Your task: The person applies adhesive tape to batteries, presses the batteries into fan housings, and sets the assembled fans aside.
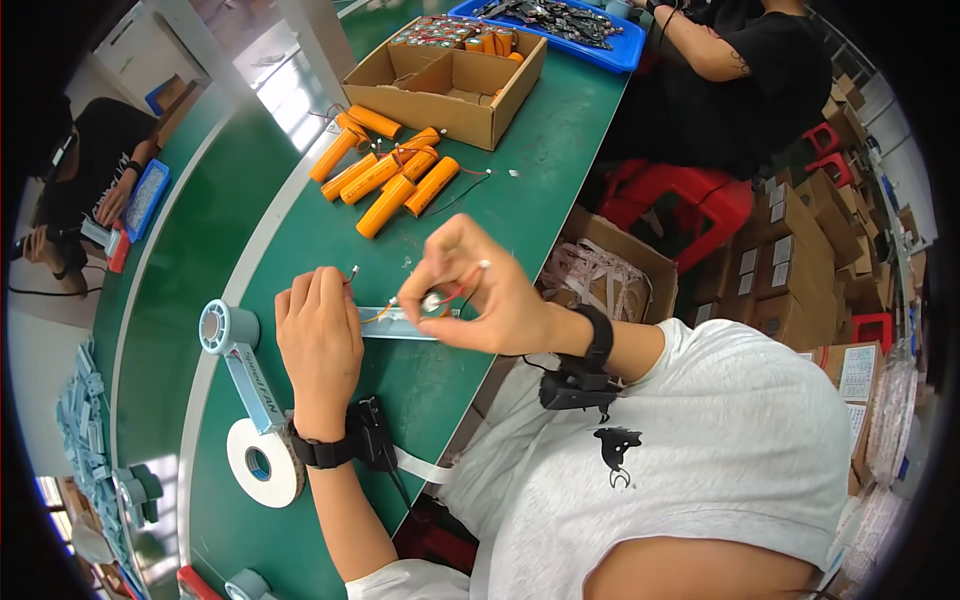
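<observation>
From my right hand (495,310), I've got bare counter (550,130) to pass over at 1 o'clock; orange cylinders (385,207) obstruct 11, a cardboard box (470,118) 12, my left hand (320,340) 9.

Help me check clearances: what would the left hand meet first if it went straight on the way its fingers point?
Most likely the leftmost orange cylinder, lying beyond a stretch of green bench. Depth is unclear, so the left hand might pass above it.

The bench (545,130) is bearing a carton (478,122), a tray (627,48), batteries (385,207) (heaped), a fan (252,378), a roll (284,470) and, apparently, a half-hidden casing (388,329).
</observation>
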Motion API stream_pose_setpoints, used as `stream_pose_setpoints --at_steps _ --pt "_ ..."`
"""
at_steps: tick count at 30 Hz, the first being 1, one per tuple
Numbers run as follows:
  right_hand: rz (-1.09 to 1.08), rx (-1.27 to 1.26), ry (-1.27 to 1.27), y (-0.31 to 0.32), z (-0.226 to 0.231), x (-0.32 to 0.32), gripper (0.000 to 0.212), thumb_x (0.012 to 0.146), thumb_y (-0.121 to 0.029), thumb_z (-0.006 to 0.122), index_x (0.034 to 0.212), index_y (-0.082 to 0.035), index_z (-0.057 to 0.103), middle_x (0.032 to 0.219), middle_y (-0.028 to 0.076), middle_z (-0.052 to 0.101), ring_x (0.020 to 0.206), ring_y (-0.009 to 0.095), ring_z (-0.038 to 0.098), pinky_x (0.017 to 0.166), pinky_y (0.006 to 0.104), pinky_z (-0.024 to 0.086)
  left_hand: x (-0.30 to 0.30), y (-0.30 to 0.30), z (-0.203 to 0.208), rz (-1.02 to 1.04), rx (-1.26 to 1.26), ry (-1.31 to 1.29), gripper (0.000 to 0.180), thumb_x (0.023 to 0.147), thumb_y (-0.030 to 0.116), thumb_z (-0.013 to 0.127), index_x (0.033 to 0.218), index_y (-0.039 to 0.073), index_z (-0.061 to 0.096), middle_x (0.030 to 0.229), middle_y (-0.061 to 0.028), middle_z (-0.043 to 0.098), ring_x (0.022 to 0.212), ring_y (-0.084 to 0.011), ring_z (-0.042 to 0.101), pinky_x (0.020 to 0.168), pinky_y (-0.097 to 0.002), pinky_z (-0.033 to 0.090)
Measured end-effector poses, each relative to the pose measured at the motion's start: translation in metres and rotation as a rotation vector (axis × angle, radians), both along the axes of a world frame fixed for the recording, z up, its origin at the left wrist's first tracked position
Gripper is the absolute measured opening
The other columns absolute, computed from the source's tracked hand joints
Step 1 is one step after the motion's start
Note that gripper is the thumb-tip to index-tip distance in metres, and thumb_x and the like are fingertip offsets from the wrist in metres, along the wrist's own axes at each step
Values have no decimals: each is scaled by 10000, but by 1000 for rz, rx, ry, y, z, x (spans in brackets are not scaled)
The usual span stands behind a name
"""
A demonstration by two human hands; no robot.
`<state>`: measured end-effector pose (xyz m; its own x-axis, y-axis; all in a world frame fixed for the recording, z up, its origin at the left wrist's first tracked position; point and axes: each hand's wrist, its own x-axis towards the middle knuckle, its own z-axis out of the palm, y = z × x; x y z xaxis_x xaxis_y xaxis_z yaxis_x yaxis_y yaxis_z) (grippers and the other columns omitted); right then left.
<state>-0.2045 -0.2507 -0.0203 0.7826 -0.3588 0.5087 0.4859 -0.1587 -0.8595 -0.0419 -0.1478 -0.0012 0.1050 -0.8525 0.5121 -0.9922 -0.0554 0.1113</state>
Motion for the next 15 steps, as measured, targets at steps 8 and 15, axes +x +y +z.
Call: stream_pose_setpoints --at_steps 8,15 --pt "-204 -280 150 1 20 -13 361 708 -3 649 1009 -41 452 820 54 595 752 125 548 640 251 421 -2 2 -1 18 78 -74 49 781 5 468 827 22 464 815 -87 529 810 -261 499 727 -354 374" --pt "-322 -325 134 1 15 -14 238 681 4 670 904 -12 588 845 56 601 713 152 558 660 262 451 3 3 -2 42 116 -106 64 781 23 501 821 12 452 811 -95 518 787 -266 485 709 -357 374"
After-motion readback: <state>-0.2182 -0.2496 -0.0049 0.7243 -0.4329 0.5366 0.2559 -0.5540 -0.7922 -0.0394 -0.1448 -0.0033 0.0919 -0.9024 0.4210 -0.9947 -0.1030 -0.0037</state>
